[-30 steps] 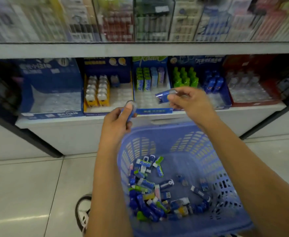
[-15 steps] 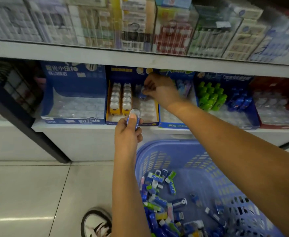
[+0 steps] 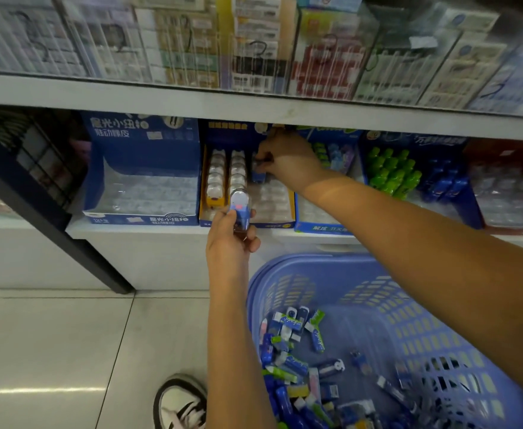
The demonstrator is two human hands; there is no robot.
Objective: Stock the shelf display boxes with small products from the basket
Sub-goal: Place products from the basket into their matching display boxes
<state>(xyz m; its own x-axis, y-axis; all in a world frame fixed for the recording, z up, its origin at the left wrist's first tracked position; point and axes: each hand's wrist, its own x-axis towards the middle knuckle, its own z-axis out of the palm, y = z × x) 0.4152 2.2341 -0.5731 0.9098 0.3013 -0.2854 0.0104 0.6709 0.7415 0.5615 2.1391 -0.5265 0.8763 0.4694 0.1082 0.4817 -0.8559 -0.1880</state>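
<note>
A person's right hand (image 3: 285, 159) pinches a small blue product (image 3: 257, 176) with curled fingers, holding it upright in the third row of a yellow-edged display box (image 3: 272, 205) on the lower shelf (image 3: 148, 232). Two rows of white-capped items stand just to its left. The left hand (image 3: 232, 243), in front of the box's front edge, grips a clear-capped product (image 3: 240, 209) between thumb and fingers. A blue box (image 3: 142, 168) stands beside the display box on the left, and green bottles (image 3: 390, 173) stand further right. Below the arms, a lilac basket (image 3: 340, 274) on the tiled floor (image 3: 53, 335) holds loose products (image 3: 288, 366) in blue, green and white. A shoe (image 3: 179, 404) shows beside it.
</note>
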